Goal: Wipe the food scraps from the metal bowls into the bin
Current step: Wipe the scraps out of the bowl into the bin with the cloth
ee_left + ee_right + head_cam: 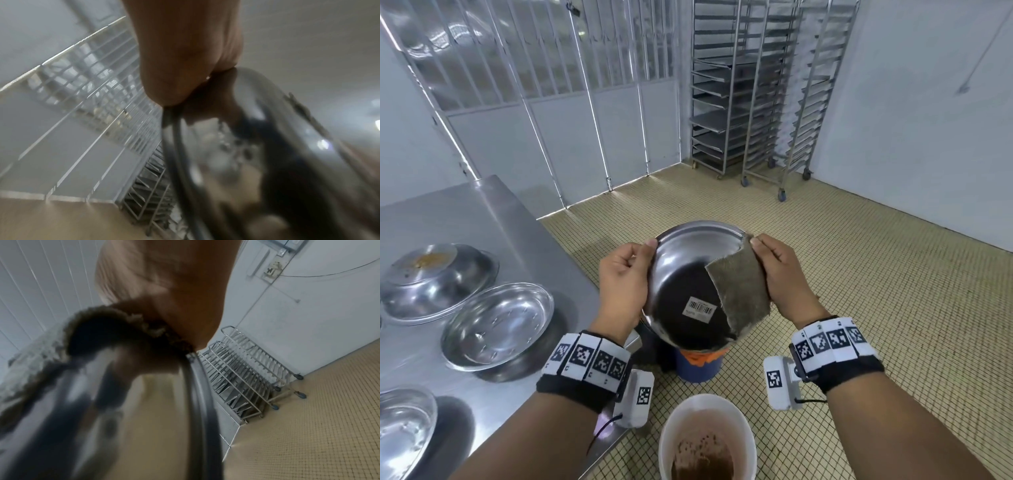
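Nearest the person, a white bucket (707, 442) stands on the tiled floor (859, 274) with brown scraps in its bottom. Just beyond it, a blue bin (697, 370) with an orange liner at its rim sits beside the corner of the steel desk (482, 212). Above the bin both hands hold one metal bowl (688, 270) tilted up on edge, its underside with a barcode sticker (700, 310) turned toward the person. The left hand (625, 284) grips the bowl's left rim, thumb on the near face, fingers curled behind — the left wrist view shows the rim (174, 146) pinched under that hand (185, 56). The right hand (784, 277) clamps a grey-brown cloth (739, 287) against the bowl's right rim; the cloth drapes over the bowl's near face. In the right wrist view the cloth (98, 331) is bunched under the hand (174, 296), blurred. On the desk to the left lie three more bowls: one at the near edge (404, 435), one open (498, 325), and one upturned (438, 277) with yellowish residue on its base. Farther off, wheeled tray racks (767, 96) stand in the corner beside a barred metal partition (551, 68).
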Demonstrator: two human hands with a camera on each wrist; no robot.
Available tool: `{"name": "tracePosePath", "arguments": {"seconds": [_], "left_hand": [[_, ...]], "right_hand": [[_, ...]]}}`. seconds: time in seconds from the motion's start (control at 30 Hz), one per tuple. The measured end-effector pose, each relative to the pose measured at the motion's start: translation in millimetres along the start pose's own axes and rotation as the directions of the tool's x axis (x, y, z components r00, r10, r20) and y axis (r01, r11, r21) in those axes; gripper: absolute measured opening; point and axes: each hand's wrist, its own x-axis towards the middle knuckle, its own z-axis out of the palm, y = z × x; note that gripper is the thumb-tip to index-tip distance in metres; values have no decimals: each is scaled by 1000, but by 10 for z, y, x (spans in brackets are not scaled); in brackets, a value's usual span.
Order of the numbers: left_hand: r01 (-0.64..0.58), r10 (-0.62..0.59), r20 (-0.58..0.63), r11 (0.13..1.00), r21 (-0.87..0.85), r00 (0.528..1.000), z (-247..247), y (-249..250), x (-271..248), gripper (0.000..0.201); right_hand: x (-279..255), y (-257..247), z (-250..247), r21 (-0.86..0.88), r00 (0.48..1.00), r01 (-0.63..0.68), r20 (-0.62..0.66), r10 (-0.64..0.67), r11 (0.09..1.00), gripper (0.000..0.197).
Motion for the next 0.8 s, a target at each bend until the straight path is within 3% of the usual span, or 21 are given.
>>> {"name": "tracePosePath", "arguments": {"seconds": [0.13, 0.23, 0.3, 0.43, 0.53, 0.6, 0.67, 0.8], "left_hand": [[-197, 150, 207, 953, 229, 967, -38, 62, 8, 37], [-254, 139, 378, 928, 274, 915, -4, 180, 58, 38], [-247, 107, 413, 921, 302, 904, 59, 264, 63, 36], [-193, 103, 336, 950, 246, 936, 97, 344, 57, 31], [-76, 52, 178, 988, 132, 983, 41, 294, 80, 29], [-72, 58, 131, 992, 104, 990, 29, 248, 69, 29], [-96, 77, 146, 987, 126, 986, 39, 216, 32, 31], [-190, 128, 259, 954, 231, 957, 72, 231, -21, 31]], "right_hand": [[50, -55, -74, -85, 999, 45, 27, -43, 995, 36], [107, -154, -83, -245, 985, 130, 143, -97, 961, 38], [113, -235, -26, -326, 968, 199, 213, -133, 924, 39], [60, -262, 21, -279, 970, 216, 170, -173, 936, 37], [-56, -98, 0, -69, 998, 58, 27, -56, 996, 38], [-108, -7, 3, 41, 999, -47, -18, 48, 998, 37], [-84, 3, -6, 10, 999, -42, -12, 42, 999, 36], [73, -229, 3, -274, 981, 155, 154, -116, 949, 30]]}}
